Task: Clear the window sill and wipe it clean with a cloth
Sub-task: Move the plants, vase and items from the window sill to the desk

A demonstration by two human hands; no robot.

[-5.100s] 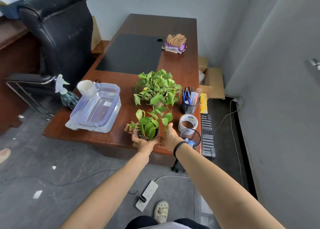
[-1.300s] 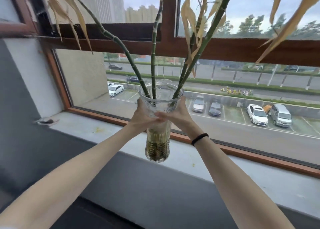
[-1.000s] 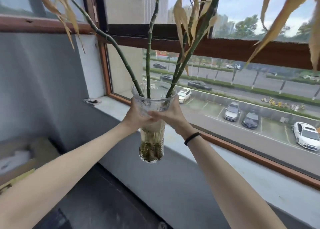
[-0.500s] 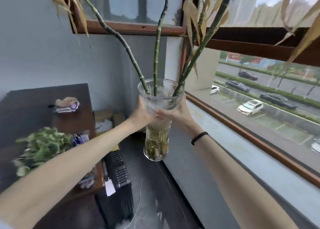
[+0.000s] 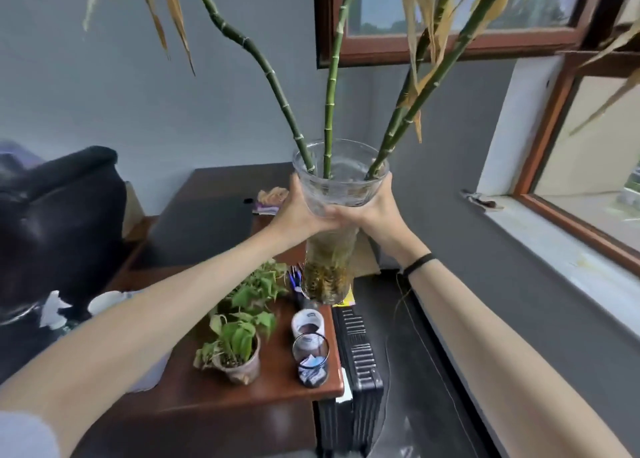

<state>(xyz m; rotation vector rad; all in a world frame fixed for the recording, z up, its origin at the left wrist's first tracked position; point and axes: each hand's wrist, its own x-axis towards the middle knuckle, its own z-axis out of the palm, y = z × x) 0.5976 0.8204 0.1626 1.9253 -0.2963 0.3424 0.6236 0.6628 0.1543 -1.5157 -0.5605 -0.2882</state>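
A tall clear glass vase (image 5: 330, 256) holding jointed green bamboo stalks (image 5: 330, 87) with dry, yellowed leaves is held upright in the air. As far as can be judged it is over the right-hand side of the brown wooden surface (image 5: 277, 381), and it is well apart from the pale grey window sill (image 5: 554, 249) seen at the right. The vase is gripped just below its flared rim by the left hand (image 5: 299, 211) and the right hand (image 5: 375, 215), one on each side. The fingers (image 5: 337, 214) are curled round the near wall of the glass and meet in front. Water and a brownish mat of roots can be made out in the lower part, so a fair weight is to be expected. The load is judged top-heavy, since the long stalks lean outward and would lever the vase if it were tilted. The glass is stiff, smooth and breakable, and would be slippery if wet. The narrowing under the flare is judged the best place to hold, as the rim acts as a ledge against the hands. For setting down, support under the base would be advisable, and a spot should be chosen away from the small potted green plant (image 5: 235, 346) and the edge.
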